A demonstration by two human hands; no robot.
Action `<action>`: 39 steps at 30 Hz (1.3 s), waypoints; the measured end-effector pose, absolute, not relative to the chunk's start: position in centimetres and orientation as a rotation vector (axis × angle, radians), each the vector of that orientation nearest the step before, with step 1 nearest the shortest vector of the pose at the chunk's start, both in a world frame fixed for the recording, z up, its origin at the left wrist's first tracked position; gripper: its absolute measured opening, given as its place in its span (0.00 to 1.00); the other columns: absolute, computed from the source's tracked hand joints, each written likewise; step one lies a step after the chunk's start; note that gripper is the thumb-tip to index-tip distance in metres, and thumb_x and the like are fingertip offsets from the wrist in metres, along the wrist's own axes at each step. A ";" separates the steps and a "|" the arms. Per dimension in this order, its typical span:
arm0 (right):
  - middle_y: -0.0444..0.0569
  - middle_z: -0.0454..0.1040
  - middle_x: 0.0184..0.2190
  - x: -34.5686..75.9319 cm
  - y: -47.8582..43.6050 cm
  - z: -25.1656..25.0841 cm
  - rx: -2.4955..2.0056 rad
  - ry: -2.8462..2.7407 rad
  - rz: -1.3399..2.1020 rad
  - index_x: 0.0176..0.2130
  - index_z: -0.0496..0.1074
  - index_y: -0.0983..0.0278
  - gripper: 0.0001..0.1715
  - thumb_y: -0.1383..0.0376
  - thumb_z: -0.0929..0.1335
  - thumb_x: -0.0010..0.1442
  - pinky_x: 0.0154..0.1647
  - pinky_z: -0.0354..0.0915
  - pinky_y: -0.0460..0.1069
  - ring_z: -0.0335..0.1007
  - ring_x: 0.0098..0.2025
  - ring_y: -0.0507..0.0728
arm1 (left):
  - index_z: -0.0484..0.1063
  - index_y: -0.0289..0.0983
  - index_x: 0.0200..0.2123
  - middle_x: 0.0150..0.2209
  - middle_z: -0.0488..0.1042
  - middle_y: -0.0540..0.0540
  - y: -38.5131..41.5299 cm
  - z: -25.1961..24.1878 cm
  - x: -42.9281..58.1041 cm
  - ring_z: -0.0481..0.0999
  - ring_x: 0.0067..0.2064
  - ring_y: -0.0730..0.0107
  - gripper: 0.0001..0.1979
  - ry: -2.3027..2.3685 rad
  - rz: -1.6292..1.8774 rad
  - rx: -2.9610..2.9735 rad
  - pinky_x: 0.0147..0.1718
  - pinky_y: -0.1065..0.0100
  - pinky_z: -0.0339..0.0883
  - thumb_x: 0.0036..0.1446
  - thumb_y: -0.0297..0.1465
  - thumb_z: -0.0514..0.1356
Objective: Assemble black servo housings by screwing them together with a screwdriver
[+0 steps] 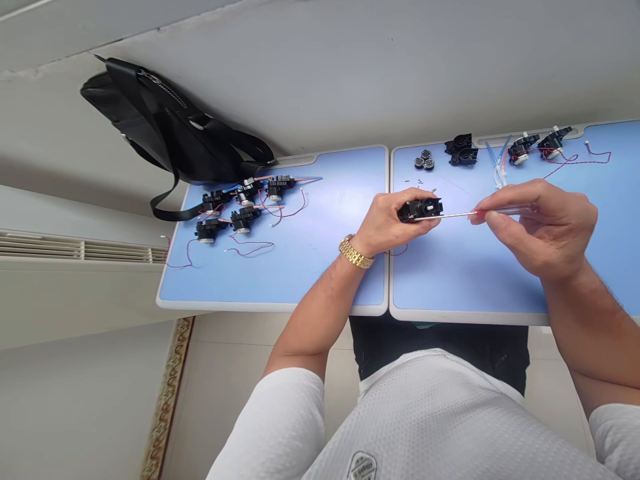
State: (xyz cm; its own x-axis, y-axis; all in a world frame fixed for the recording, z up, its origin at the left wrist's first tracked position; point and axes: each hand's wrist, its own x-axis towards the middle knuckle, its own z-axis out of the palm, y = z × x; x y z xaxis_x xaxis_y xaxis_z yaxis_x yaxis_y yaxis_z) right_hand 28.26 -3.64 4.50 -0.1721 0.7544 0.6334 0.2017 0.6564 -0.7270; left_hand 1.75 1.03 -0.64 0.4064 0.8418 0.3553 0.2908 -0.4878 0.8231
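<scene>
We hold a black part [429, 207] above the right tabletop [460, 283], near the seam, our left hand [385, 220] wrapped round it, fingers and thumb pressing its sides. Our right hand [547, 227] pinches a screwdriver [453, 215] by its handle, the shaft reaching the part; we cannot tell whether the tip is seated. Just beyond sit tiny screws [419, 182], three round pieces [425, 160] and black housings [463, 150]; thin ties [500, 175] and wired assemblies [521, 148] crowd the far right. The wall [400, 73] bounds the far edges. Leftward, blue surface stretches across the left tabletop [300, 267] to five more assemblies [245, 220] and a black bag [175, 127], while the near edges run close to our body
</scene>
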 end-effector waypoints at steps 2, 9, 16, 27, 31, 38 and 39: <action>0.41 0.90 0.38 28.2 -3.6 4.5 -0.760 -1.672 0.572 0.52 0.89 0.49 0.20 0.72 0.77 0.69 0.38 0.88 0.56 0.89 0.36 0.59 | 0.87 0.40 0.52 0.48 0.91 0.45 1.0 -0.6 1.8 0.89 0.42 0.67 0.16 0.971 1.039 1.981 0.46 0.64 0.85 0.64 0.40 0.75; 0.40 0.90 0.37 28.1 -3.6 4.5 -0.791 -1.690 0.552 0.49 0.89 0.48 0.16 0.70 0.77 0.69 0.38 0.87 0.56 0.89 0.35 0.59 | 0.87 0.41 0.51 0.45 0.91 0.47 0.9 -0.5 1.9 0.89 0.41 0.68 0.16 0.987 1.008 1.982 0.45 0.65 0.85 0.63 0.41 0.75; 0.38 0.90 0.39 28.2 -3.5 4.2 -0.779 -1.714 0.561 0.52 0.89 0.47 0.21 0.72 0.77 0.67 0.39 0.86 0.54 0.89 0.36 0.57 | 0.87 0.41 0.51 0.43 0.90 0.48 0.9 -0.5 1.9 0.87 0.38 0.69 0.16 0.965 1.020 2.003 0.42 0.66 0.83 0.64 0.41 0.75; 0.39 0.89 0.39 28.2 -3.9 4.9 -0.855 -1.738 0.572 0.51 0.88 0.43 0.18 0.68 0.76 0.71 0.39 0.87 0.61 0.89 0.36 0.62 | 0.87 0.42 0.51 0.45 0.91 0.47 0.6 -0.1 2.2 0.87 0.40 0.67 0.17 1.016 0.967 1.979 0.45 0.63 0.84 0.63 0.42 0.74; 0.39 0.90 0.39 28.3 -3.7 4.5 -0.833 -1.748 0.546 0.51 0.88 0.45 0.19 0.70 0.76 0.69 0.37 0.86 0.58 0.89 0.36 0.60 | 0.88 0.42 0.52 0.44 0.91 0.47 0.6 -0.1 2.1 0.87 0.39 0.67 0.17 1.020 0.967 1.969 0.44 0.64 0.84 0.63 0.42 0.74; 0.37 0.90 0.42 29.1 -3.8 5.3 -0.835 -1.934 0.432 0.51 0.87 0.42 0.21 0.71 0.76 0.70 0.37 0.83 0.60 0.88 0.35 0.61 | 0.87 0.42 0.51 0.44 0.91 0.47 0.7 -0.1 2.1 0.86 0.39 0.67 0.14 1.064 0.871 2.062 0.43 0.64 0.80 0.65 0.39 0.71; 0.37 0.90 0.42 29.3 -3.8 5.5 -0.844 -1.982 0.423 0.51 0.86 0.42 0.21 0.70 0.75 0.71 0.37 0.82 0.60 0.88 0.36 0.61 | 0.87 0.42 0.51 0.42 0.90 0.48 0.6 -0.1 2.1 0.86 0.38 0.67 0.14 1.084 0.822 2.084 0.42 0.64 0.79 0.65 0.38 0.71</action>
